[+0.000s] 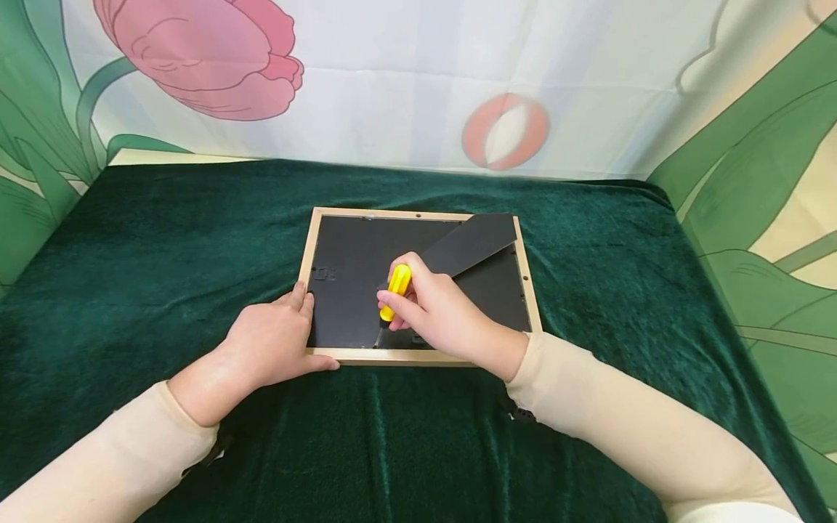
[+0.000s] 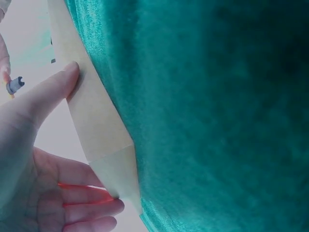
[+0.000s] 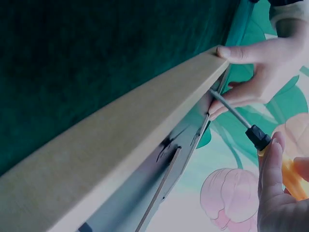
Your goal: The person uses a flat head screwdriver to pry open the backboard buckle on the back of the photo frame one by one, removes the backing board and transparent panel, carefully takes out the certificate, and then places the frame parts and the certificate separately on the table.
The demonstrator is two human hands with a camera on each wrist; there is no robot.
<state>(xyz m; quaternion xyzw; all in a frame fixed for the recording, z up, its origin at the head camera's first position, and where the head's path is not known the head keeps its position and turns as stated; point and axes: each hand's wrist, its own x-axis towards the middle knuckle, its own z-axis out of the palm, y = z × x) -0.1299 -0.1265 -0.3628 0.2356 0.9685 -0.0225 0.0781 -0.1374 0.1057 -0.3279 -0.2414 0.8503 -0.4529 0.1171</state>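
A picture frame (image 1: 418, 215) with a light wooden rim lies face down, its black backing board (image 1: 360, 283) and angled stand leg (image 1: 482, 236) showing. My right hand (image 1: 451, 309) grips the yellow handle of a screwdriver (image 1: 399, 282). In the right wrist view, the metal shaft (image 3: 234, 112) reaches the backing's edge along the near rim. My left hand (image 1: 268, 338) rests on the frame's near left corner. Its straight fingers lie over the left side, and the thumb (image 2: 70, 79) presses the near rim in the left wrist view. Small dark tabs line the inner rim.
Dark green velvet cloth (image 1: 176, 240) covers the table beneath and around the frame. Behind it hangs a white curtain (image 1: 392, 80) printed with a pink tulip; green leaf-patterned fabric (image 1: 771, 240) hangs at the right.
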